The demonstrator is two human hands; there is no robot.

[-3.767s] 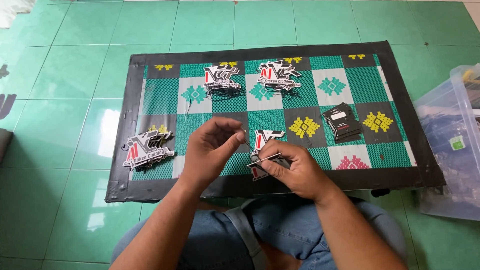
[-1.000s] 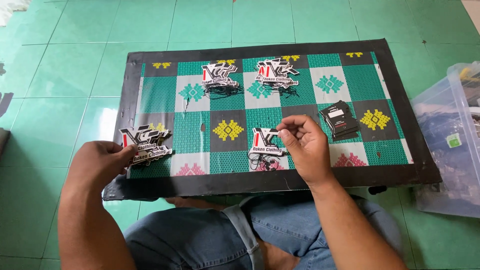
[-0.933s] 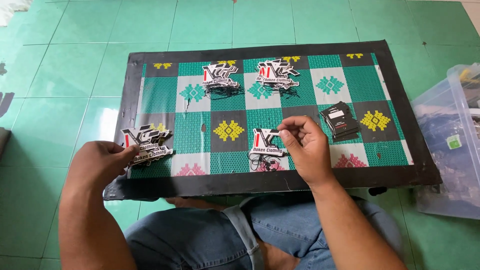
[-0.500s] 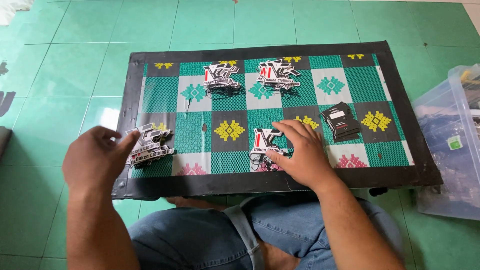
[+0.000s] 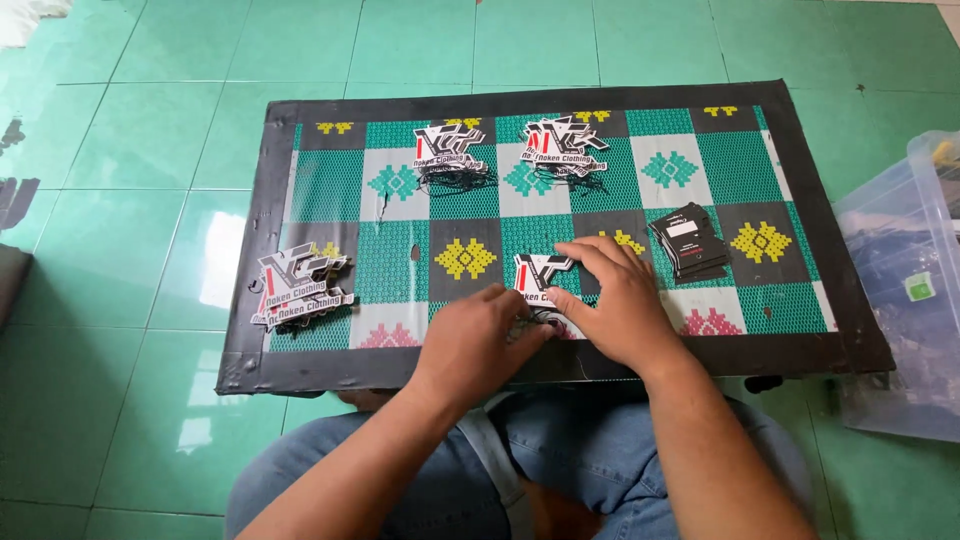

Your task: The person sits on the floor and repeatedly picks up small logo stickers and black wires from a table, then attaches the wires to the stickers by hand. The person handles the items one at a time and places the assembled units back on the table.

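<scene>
A small pile of white, black and red die-cut tags [image 5: 538, 270] with thin black strings [image 5: 545, 318] lies on the near middle of the low patterned table [image 5: 250, 300]. My right hand [image 5: 612, 300] rests flat on this pile, fingers spread, thumb at its near edge. My left hand [image 5: 478, 338] has its curled fingers at the strings on the pile's near-left side. The fingertips are hidden, so I cannot make out a grip.
A stack of the same tags [image 5: 300, 288] sits at the table's left edge. Two more piles with strings [image 5: 448, 152] [image 5: 565, 145] lie at the far side. Black cards [image 5: 688, 242] are stacked right of my hand. A clear plastic bin [image 5: 900, 300] stands on the green tile floor at the right.
My left hand has left the tag stack at the table's left edge and come right to the near pile. My right hand has lowered flat onto that pile.
</scene>
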